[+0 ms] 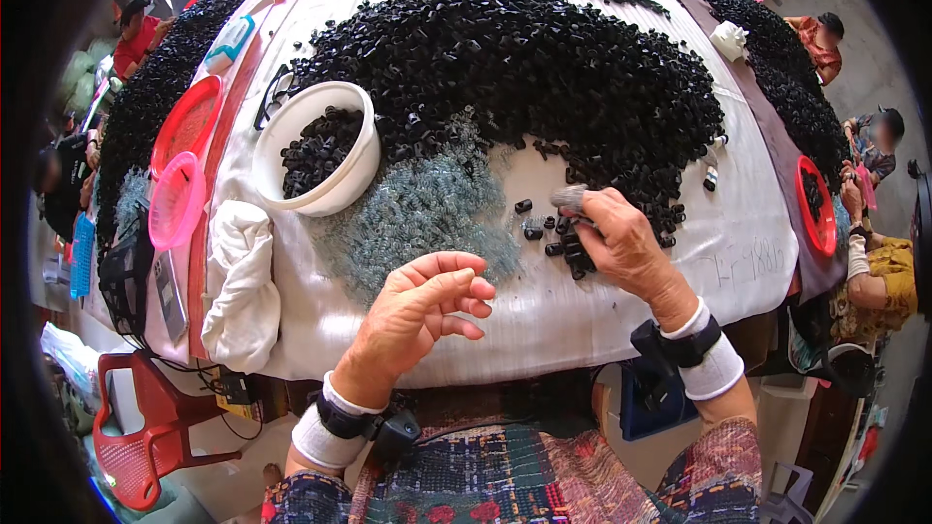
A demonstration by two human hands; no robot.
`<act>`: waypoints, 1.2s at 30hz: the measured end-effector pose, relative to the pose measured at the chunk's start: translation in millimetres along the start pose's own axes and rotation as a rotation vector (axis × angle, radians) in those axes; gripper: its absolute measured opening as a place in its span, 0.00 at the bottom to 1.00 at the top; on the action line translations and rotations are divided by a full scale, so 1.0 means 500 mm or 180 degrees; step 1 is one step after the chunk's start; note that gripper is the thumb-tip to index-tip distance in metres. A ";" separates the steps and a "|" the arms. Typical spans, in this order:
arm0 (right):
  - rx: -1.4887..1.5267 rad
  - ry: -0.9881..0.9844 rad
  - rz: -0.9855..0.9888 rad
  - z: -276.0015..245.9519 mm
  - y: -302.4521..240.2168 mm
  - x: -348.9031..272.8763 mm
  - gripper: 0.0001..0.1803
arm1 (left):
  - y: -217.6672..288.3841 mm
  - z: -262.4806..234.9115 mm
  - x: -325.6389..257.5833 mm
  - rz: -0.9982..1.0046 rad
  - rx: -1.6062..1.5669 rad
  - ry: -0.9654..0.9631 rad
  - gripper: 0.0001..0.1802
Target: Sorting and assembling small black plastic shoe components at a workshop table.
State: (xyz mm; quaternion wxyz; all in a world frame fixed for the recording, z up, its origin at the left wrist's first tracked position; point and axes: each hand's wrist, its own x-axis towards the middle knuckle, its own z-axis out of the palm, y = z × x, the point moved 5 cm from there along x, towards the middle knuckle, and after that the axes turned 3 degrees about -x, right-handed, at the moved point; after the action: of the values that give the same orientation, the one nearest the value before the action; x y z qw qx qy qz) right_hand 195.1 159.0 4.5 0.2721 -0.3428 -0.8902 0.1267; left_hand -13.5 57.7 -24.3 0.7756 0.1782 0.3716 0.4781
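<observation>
My left hand (pixel 427 311) is over the near part of the cloth-covered table, beside a pile of small clear-blue coil springs (pixel 427 209). Its fingers are loosely curled and apart, and nothing shows between them. To the right, my right hand (pixel 621 238) is bent over a few loose black plastic pieces (pixel 578 257), thumb and fingers drawn together. A grey wrap (pixel 570 198) covers a fingertip of that hand. Whatever the fingertips pinch is hidden. Beyond both hands spreads a large heap of small black cylindrical parts (pixel 524 68).
A white bowl (pixel 367 160) of black parts stands left of the springs. Further left are a pink basket (pixel 177 202), a red tray (pixel 184 126) and a crumpled white cloth (pixel 241 281). A red chair (pixel 136 437) is at lower left. Other people sit at both sides.
</observation>
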 end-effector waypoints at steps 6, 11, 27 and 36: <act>-0.0788 -0.0178 -0.0001 0.061 -0.022 0.038 0.13 | 0.003 0.002 0.013 0.0031 -0.0057 -0.0046 0.13; -0.0857 -0.0272 0.0002 0.082 -0.026 0.037 0.16 | 0.008 -0.005 0.014 0.0033 -0.0108 -0.0027 0.13; -0.0569 -0.0182 -0.0116 0.054 -0.065 0.010 0.18 | 0.008 -0.027 0.020 0.0045 -0.0136 0.0056 0.13; -0.0909 0.0039 -0.0493 0.085 -0.076 0.020 0.15 | 0.001 -0.023 0.027 0.0071 -0.0094 0.0078 0.13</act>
State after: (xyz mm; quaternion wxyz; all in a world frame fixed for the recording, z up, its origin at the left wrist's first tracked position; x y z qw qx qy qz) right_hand 144.1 136.4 -11.1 0.2349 -0.3091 -0.9212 -0.0246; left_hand -18.7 69.0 -36.9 0.7682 0.1650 0.3720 0.4943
